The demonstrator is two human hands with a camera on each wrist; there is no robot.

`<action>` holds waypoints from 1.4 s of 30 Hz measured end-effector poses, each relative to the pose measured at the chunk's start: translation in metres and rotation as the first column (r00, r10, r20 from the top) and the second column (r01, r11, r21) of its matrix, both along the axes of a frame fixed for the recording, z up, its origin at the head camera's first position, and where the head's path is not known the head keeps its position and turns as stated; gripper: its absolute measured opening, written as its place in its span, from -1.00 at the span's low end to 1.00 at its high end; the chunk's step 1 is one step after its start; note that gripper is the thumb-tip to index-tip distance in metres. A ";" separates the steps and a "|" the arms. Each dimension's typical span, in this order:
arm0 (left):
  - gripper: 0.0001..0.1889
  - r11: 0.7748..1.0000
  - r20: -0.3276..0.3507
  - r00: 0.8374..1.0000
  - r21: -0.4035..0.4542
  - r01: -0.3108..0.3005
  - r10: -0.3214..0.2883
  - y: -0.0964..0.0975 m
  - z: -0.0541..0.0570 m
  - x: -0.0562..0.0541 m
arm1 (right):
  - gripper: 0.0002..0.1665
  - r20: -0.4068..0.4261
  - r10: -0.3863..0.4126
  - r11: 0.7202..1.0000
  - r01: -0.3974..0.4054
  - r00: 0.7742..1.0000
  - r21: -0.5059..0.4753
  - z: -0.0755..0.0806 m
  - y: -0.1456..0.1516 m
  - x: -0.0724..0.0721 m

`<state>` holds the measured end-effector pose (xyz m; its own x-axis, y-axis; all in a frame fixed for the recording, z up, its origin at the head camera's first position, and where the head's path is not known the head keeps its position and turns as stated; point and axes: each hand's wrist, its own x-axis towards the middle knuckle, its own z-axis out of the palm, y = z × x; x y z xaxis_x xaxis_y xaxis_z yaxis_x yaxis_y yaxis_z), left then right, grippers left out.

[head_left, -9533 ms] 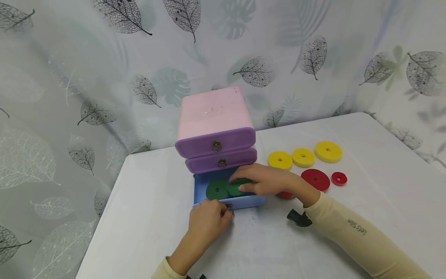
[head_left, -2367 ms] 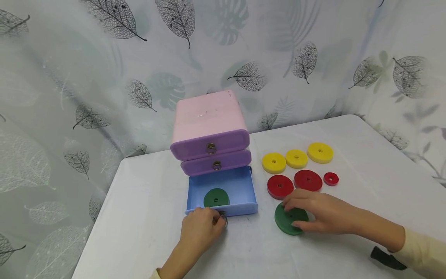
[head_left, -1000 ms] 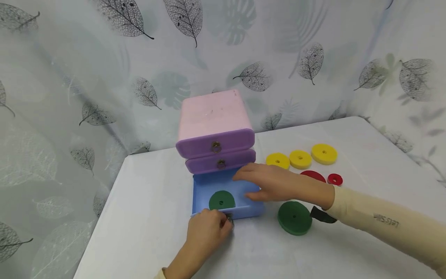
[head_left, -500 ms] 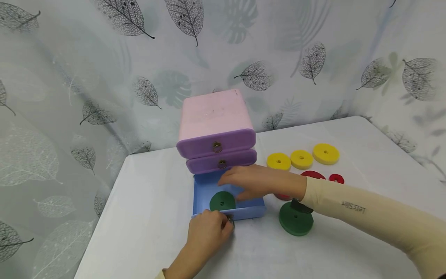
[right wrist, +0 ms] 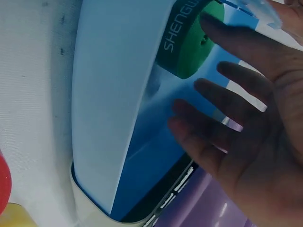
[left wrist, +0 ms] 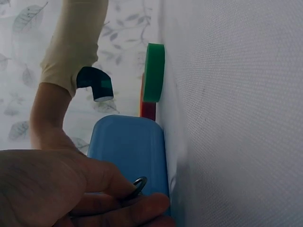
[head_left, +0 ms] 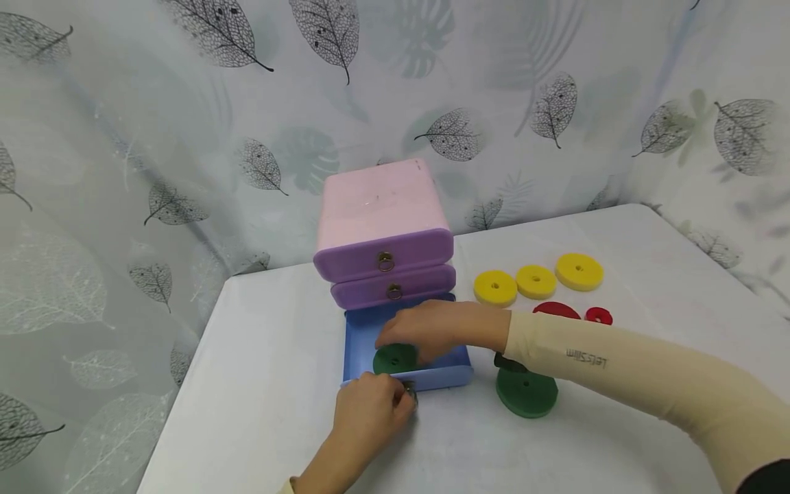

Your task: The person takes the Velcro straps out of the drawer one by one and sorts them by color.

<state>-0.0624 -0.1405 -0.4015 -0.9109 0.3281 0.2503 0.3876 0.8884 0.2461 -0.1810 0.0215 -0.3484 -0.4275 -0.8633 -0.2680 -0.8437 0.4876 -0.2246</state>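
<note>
A small cabinet (head_left: 382, 202) has its blue bottom drawer (head_left: 441, 378) pulled out. Thumb and fingers of my left hand (head_left: 369, 415) pinch the metal ring pull (left wrist: 140, 181) on the drawer front. My right hand (head_left: 432, 328) reaches into the drawer, over a thick green disc (head_left: 392, 359) with a central hole. In the right wrist view, its fingers (right wrist: 227, 99) are spread and loosely bent, with the thumb overlapping the green disc (right wrist: 196, 52), which has lettering on its side. Whether the thumb touches it, I cannot tell. Another green disc (head_left: 527, 394) lies on the table beneath the right forearm.
Two purple drawers (head_left: 395, 285) sit above the blue one. To the right lie three yellow discs (head_left: 496, 288), a red disc (head_left: 557, 309) partly behind the right sleeve, and a small red ring (head_left: 599, 315). Leaf-patterned cloth (head_left: 395, 82) hangs behind the white table (head_left: 265, 357).
A green disc was carried from the drawer to the table on the right. My right hand then came back, moving left and down to the disc inside. The left hand stays on the ring pull.
</note>
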 end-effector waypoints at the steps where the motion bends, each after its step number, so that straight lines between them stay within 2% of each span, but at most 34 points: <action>1: -0.54 1.000 -0.002 1.000 -0.001 -0.001 0.001 0.000 0.000 0.000 | -0.12 -0.002 0.002 1.000 -0.002 1.000 0.021 -0.001 -0.001 0.000; 7: -0.55 1.000 0.021 1.000 -0.001 0.002 -0.002 0.001 0.002 0.000 | 0.00 -0.002 0.038 0.997 -0.038 0.999 0.069 -0.010 -0.005 -0.003; 13: -0.55 1.000 0.035 0.999 0.013 0.011 -0.012 0.001 0.003 0.000 | -0.11 -0.009 0.043 0.998 -0.042 0.999 0.044 -0.014 -0.008 -0.003; 18: -0.54 1.000 0.033 0.999 0.018 0.012 -0.012 0.001 0.002 0.000 | -0.20 -0.052 0.036 0.998 -0.034 0.998 0.047 -0.014 -0.010 -0.002; 24: -0.53 1.000 0.016 1.000 0.016 0.018 -0.018 0.001 0.002 0.001 | -0.27 -0.088 -0.011 0.998 0.015 0.996 0.054 -0.016 -0.010 -0.002; 28: -0.53 1.000 0.002 1.000 0.015 0.016 -0.016 0.001 0.003 0.003 | -0.29 -0.082 -0.010 1.000 0.013 0.997 0.025 -0.016 -0.010 -0.002; 37: -0.53 0.999 0.033 0.999 0.030 0.011 -0.012 0.000 0.004 0.002 | -0.17 -0.092 -0.027 0.997 0.021 0.995 -0.072 -0.004 -0.007 -0.005; 42: -0.53 0.999 0.038 0.999 0.035 0.016 -0.017 0.000 0.005 0.002 | -0.15 -0.077 -0.029 0.995 0.022 0.997 -0.095 0.003 -0.004 -0.006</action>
<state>-0.0606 -0.1403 -0.3967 -0.9146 0.3349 0.2268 0.3918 0.8728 0.2912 -0.1868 0.0174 -0.3451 -0.4660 -0.8718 -0.1511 -0.8481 0.4888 -0.2045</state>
